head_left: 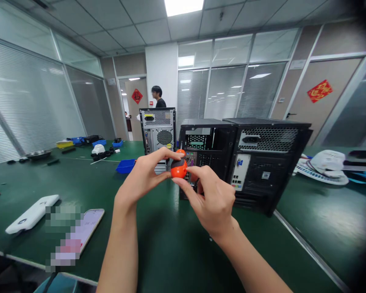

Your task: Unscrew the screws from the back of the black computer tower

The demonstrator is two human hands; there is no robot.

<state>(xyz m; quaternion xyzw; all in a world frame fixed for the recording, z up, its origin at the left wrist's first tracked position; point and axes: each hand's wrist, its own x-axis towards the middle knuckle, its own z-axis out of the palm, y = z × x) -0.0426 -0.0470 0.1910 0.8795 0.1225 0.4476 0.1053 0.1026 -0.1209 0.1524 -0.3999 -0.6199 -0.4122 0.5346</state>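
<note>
A screwdriver with an orange and black handle is held up in front of me, its handle end facing me. Its thin shaft points away, toward the back of an open black computer case; I cannot tell whether the tip touches anything. My left hand pinches the handle from the left side with thumb and fingers. From the right, my right hand closes thumb and fingertips on the handle's near end. The case's rear ports are partly hidden behind my hands.
A second black computer case stands to the right, and a grey computer tower farther back. A blue tray sits left of my hands. A phone and a white power bank lie at left. A person is beyond the table.
</note>
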